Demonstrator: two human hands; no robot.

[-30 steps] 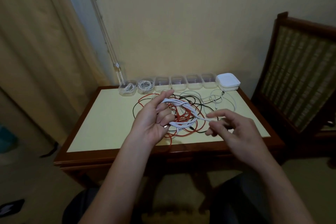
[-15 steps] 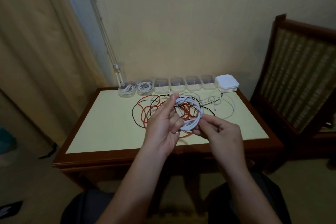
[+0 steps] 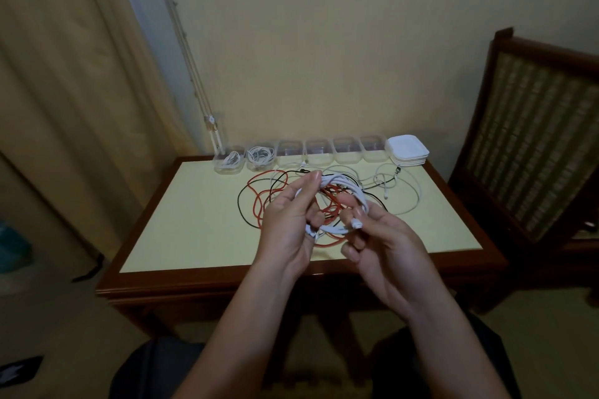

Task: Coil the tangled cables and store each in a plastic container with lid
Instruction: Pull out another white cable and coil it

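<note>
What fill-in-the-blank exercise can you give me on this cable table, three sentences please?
The left hand and right hand both hold a coiled cable coloured ____.
Of six clear containers in the row, ____ already hold cables.
The stack of lids sits at the row's ____ end.
Missing: white; two; right.

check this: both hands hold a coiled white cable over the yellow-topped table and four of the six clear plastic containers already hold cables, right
Only two: the head view shows cables in just the two leftmost clear plastic containers. The left hand and right hand do hold the coiled white cable over the yellow-topped table.
</note>
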